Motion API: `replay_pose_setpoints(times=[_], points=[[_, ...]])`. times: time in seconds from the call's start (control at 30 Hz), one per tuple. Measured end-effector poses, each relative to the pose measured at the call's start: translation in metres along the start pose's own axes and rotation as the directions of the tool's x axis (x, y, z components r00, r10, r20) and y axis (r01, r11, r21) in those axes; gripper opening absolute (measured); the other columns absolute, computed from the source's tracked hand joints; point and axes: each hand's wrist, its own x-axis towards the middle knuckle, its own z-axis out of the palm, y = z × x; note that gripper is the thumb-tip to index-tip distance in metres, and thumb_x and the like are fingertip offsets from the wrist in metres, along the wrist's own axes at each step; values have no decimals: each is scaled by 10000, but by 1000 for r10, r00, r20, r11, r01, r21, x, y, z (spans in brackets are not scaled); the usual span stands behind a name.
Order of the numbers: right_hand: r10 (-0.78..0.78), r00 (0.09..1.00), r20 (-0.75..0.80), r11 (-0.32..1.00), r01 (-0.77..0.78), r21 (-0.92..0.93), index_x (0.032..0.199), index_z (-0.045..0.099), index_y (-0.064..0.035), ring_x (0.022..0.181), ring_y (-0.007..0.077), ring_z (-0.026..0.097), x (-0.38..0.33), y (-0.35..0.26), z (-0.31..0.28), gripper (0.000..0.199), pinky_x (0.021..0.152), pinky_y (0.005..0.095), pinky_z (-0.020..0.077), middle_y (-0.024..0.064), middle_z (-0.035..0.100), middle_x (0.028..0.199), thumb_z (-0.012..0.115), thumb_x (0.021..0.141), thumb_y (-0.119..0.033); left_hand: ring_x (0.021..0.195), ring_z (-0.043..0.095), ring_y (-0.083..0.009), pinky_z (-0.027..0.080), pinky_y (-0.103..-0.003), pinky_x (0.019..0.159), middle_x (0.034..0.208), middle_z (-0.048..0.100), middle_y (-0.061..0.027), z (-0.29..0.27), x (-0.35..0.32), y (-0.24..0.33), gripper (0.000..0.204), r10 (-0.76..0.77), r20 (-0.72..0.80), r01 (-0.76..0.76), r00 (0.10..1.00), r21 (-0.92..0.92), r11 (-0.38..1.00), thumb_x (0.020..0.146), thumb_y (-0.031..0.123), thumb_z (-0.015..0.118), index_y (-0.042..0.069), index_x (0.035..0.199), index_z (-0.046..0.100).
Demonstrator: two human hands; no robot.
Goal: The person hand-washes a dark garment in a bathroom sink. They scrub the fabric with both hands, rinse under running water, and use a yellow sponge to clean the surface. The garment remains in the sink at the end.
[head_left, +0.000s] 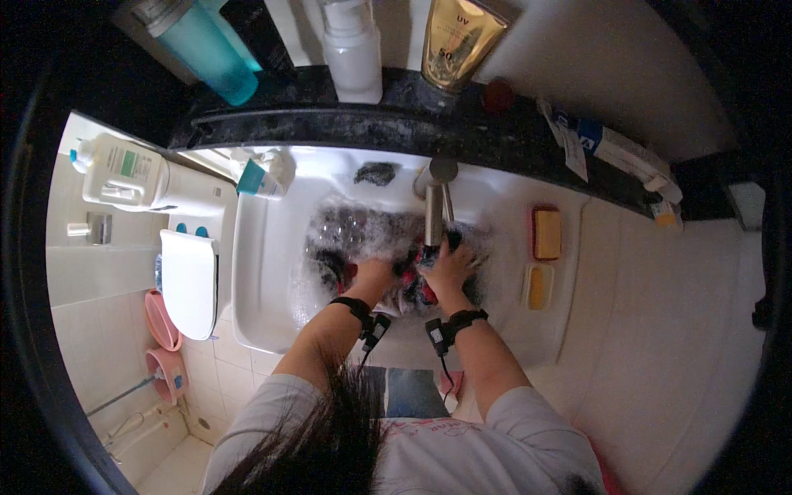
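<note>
Both my hands are down in a white washbasin [268,256], among wet dark and red cloth [427,290] and foamy water [342,227]. My left hand [375,272] presses into the cloth at the middle of the basin; suds and cloth hide its fingers. Just beside the tap's spout [433,219], my right hand [450,268] is curled round a bunch of the cloth. More dark fabric [330,266] pokes up through the foam left of my left hand. Each wrist wears a black strap with a small device.
Two soap dishes, one pinkish with a yellow bar [547,233] and one pale [539,287], sit on the basin's right side. Bottles and a gold tube [462,43] line the dark shelf [313,124] behind. A toilet [190,285] and pink basins [163,320] are at left.
</note>
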Motion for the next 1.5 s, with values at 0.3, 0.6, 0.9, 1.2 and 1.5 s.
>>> replay_pose_setpoints(times=[0.3,0.6,0.9,1.2,1.5], points=[[-10,1000,1,1000,10,6,1317,396,-105,1009,362,529,39,2,25,519,969,504,334,191,547,1101,538,843,-260,917,598,-358,498,-420,750,971,626,-187,37,35,-6,236,38,-15,-40,999,-138,990,848,199,504,31,935,646],[-139,954,-266,965,191,181,1216,446,-22,1031,385,522,25,19,32,611,956,475,363,210,578,1076,719,701,-204,1113,468,-342,388,-460,935,1185,495,-137,-12,3,4,439,-32,-284,-34,958,-224,974,660,131,705,113,1073,558],[-111,890,-443,343,453,823,1131,474,-17,1006,376,509,-58,37,27,789,856,430,419,207,534,1080,849,509,-324,1092,434,-342,351,-504,899,1094,467,-120,-32,-93,-14,761,156,-585,-388,796,-295,873,499,189,817,170,1172,463],[-139,980,-141,916,181,357,1238,366,-61,1195,461,312,-102,76,9,945,913,577,340,258,302,1320,813,521,-484,1112,412,-317,294,-606,907,1131,467,-126,-23,-127,7,980,339,-437,-363,833,32,931,530,540,762,139,1333,368],[-21,997,73,951,-2,310,1419,-26,-294,1270,572,-10,-30,30,-20,1208,966,676,197,288,8,1438,742,542,-607,1322,109,-441,202,-752,879,1474,83,-144,-31,-61,27,1034,37,-200,-35,979,13,999,486,447,825,426,1355,265]])
